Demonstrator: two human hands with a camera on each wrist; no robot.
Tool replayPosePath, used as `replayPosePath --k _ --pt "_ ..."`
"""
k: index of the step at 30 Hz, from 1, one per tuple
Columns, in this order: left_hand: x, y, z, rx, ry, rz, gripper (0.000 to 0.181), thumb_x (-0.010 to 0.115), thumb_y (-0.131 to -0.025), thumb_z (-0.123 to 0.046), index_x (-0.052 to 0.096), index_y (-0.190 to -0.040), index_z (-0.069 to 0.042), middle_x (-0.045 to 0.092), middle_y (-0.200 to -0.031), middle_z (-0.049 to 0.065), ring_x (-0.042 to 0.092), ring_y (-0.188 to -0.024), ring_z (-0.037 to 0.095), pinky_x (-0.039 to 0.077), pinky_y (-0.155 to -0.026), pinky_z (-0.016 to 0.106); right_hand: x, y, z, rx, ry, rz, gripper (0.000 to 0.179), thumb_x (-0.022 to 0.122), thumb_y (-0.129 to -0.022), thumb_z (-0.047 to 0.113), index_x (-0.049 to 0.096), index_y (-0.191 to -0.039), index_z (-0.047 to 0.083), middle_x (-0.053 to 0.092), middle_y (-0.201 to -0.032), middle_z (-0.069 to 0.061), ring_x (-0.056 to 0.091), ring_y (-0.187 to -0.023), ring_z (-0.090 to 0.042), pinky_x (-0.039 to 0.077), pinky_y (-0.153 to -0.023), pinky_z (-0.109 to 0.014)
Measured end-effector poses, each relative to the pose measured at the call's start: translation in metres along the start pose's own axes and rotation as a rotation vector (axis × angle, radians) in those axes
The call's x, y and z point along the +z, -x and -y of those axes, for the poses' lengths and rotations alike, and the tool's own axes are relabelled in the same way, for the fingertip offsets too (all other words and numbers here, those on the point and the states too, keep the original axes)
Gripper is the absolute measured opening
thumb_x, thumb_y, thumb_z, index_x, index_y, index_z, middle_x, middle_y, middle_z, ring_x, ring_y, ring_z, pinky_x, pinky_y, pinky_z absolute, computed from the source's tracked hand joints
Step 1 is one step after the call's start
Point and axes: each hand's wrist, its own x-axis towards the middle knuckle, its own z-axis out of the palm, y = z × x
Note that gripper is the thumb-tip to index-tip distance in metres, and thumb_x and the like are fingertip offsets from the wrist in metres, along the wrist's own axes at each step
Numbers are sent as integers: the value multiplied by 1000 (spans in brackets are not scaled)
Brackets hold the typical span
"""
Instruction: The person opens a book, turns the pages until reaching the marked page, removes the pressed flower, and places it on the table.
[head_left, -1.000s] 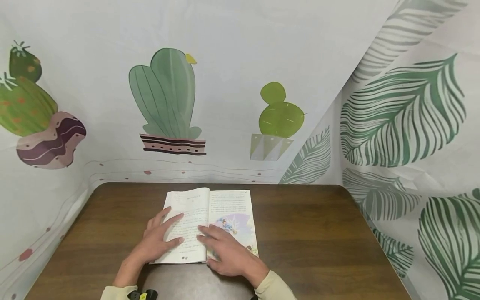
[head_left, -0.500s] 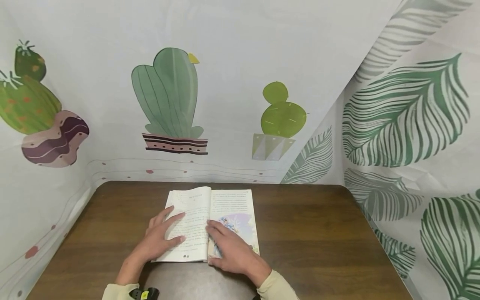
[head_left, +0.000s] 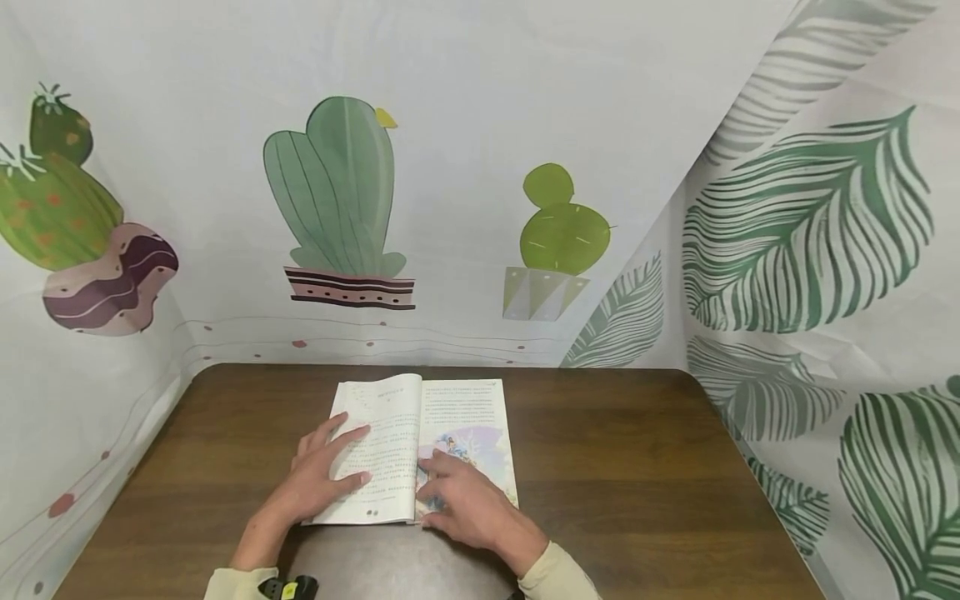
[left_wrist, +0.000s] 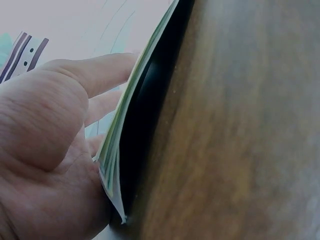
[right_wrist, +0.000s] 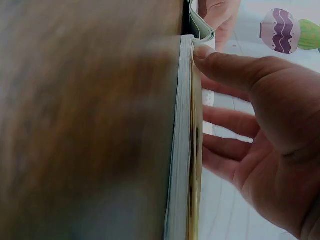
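Observation:
An open book [head_left: 390,442] lies on the brown table, printed text on its left page and a coloured picture on the lower right page [head_left: 487,450]. My left hand [head_left: 315,475] rests on the left page with its fingers spread. On the right page, close to the fold, my right hand [head_left: 468,504] touches the paper with its fingertips, the thumb near the lower edge. From the right wrist view, that thumb [right_wrist: 225,65] presses at the edge of the pages beside the curved fold. The left wrist view shows the page edges [left_wrist: 120,130] next to my left palm.
The dark wooden table [head_left: 637,483] extends on both sides of the book. Behind it hangs a white cloth [head_left: 465,100] printed with cacti, and a leaf-printed cloth [head_left: 810,233] hangs on the right. A dark strap with a yellow mark [head_left: 291,588] is on the left wrist.
My right hand has shifted slightly right, from over the fold onto the right page, and its fingers have bent more. The left hand stays in place on the left page.

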Motion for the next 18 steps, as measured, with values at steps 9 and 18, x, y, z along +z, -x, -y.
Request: replayPosePath --k 9,18 --pt "1 1 1 -2 -5 -3 71 84 -91 -37 57 -153 -15 25 -171 22 20 -148 56 20 -105 85 -6 9 -2 -128 51 -61 24 78 -87 5 64 -70 14 75 -126 -4 67 -129 -21 46 -115 -31" --pt "0 0 1 -9 7 6 72 84 -91 -36 57 -154 -15 24 -171 22 17 -149 55 19 -107 83 -14 24 -12 -76 19 -107 22 79 -80 1 65 -70 15 76 -119 0 71 -118 -14 54 -100 -24"
